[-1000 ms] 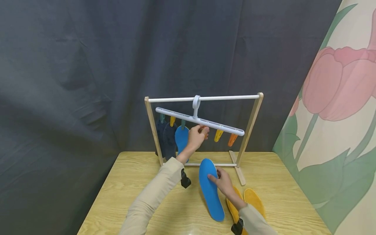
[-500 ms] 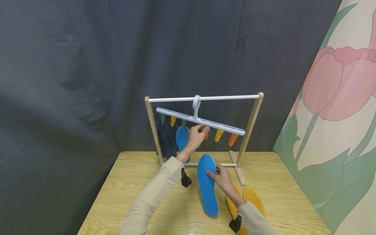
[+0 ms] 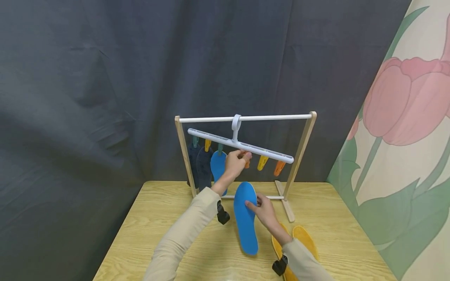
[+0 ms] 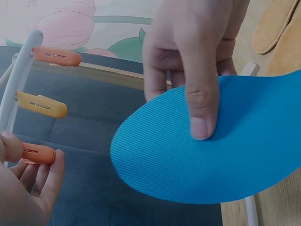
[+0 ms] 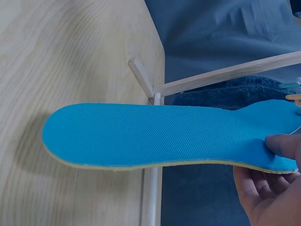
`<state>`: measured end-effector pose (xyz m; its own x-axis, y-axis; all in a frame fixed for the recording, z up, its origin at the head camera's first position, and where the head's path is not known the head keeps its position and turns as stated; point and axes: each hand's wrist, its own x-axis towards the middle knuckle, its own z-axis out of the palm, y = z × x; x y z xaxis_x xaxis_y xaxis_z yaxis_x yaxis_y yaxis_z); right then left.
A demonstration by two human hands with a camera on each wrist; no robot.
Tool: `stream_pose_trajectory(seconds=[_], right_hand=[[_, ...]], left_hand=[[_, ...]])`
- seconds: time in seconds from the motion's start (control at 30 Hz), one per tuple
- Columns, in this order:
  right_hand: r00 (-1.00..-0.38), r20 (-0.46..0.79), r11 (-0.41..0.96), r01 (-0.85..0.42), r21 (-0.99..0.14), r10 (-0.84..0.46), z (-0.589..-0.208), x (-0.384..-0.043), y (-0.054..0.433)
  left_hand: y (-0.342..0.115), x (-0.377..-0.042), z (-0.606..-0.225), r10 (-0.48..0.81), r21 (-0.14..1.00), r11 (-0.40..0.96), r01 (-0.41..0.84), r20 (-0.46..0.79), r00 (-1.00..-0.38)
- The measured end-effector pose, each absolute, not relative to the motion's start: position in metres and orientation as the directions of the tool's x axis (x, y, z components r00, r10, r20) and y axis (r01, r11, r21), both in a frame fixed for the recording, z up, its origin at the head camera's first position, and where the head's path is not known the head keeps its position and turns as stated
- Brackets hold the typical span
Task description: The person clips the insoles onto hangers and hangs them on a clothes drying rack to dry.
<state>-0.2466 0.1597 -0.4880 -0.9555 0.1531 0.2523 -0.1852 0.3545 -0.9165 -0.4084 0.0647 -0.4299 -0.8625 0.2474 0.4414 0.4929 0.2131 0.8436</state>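
My left hand (image 3: 234,164) pinches an orange clothespin (image 4: 39,154) that hangs from the white hanger (image 3: 260,150), just right of its hook. Below it, my right hand (image 3: 264,210) holds a blue insole (image 3: 245,218) by its upper right edge, thumb on the blue face and fingers behind. The insole is tilted with its wide end up, apart from the clothespin. In the right wrist view its narrow end (image 5: 84,134) stands over the table. Left of my left hand, a second blue insole (image 3: 218,164) and two dark insoles (image 3: 204,168) hang from clothespins.
A wooden rack (image 3: 303,148) with a white top bar carries the tilted hanger. A yellow clothespin (image 3: 262,162) and another orange clothespin (image 3: 279,168) hang at its right. Two yellow-orange insoles (image 3: 305,240) lie on the table (image 3: 337,218) near my right forearm. A dark curtain (image 3: 211,58) hangs behind.
My right hand has brought the blue insole up and slightly left, nearer the hanger, and the insole has turned more upright. My left hand stays on the orange clothespin.
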Motion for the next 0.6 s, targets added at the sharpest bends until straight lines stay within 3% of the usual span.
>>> stream_pose_trajectory(seconds=[0.13,0.17,0.2,0.27,0.3,0.4,0.6], right_hand=[[-0.952,0.263,0.353,-0.195,-0.915,0.156,-0.484,-0.250,0.158],[-0.951,0.267,0.358,-0.197,-0.913,0.157,-0.482,-0.251,0.158],[-0.949,0.271,0.361,-0.200,-0.911,0.158,-0.481,-0.251,0.158],[-0.946,0.285,0.380,-0.209,-0.901,0.154,-0.479,-0.252,0.158],[-0.945,0.290,0.386,-0.213,-0.897,0.153,-0.478,-0.253,0.158],[-0.943,0.296,0.397,-0.216,-0.892,0.150,-0.475,-0.253,0.159],[-0.945,0.289,0.378,-0.214,-0.901,0.155,-0.469,-0.255,0.158]], left_hand=[[0.079,-0.462,-0.481,0.244,0.794,0.249,0.555,0.503,-0.829],[0.073,-0.443,-0.463,0.250,0.787,0.234,0.571,0.519,-0.818],[0.074,-0.451,-0.467,0.258,0.800,0.224,0.557,0.502,-0.825],[0.065,-0.417,-0.433,0.259,0.825,0.247,0.508,0.449,-0.855],[0.064,-0.419,-0.434,0.258,0.835,0.235,0.497,0.440,-0.860],[0.053,-0.373,-0.391,0.225,0.856,0.247,0.454,0.405,-0.886],[0.049,-0.348,-0.372,0.197,0.827,0.273,0.491,0.451,-0.870]])
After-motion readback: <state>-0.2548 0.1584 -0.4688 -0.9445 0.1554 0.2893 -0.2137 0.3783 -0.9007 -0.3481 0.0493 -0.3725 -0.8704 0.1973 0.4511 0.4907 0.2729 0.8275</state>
